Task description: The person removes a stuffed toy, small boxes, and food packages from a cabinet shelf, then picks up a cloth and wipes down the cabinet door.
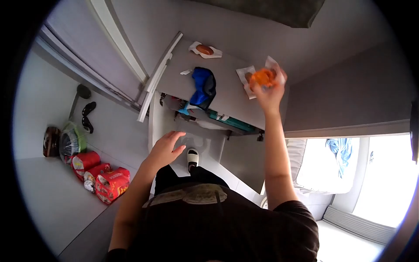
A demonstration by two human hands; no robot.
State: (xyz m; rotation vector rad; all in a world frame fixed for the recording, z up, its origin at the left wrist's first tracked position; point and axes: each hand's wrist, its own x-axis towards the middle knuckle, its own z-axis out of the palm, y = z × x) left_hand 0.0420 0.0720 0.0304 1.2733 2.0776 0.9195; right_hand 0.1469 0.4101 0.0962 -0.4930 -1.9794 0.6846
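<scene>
My right hand is closed around a bright orange, blurred thing whose kind I cannot make out. It is above the right part of a grey shelf top. White paper shows beside and behind the fingers, with something brownish partly hidden there. My left hand hangs in front of the shelf, fingers apart and holding nothing. A reddish-brown oval thing lies on white paper at the back left of the shelf top. Nearer the front, a blue and black cloth item drapes toward the edge.
Below the shelf top, an open compartment holds a teal item and other things. A white-edged sliding panel stands at the left. Red packages sit on the floor at lower left. A bed is at the right.
</scene>
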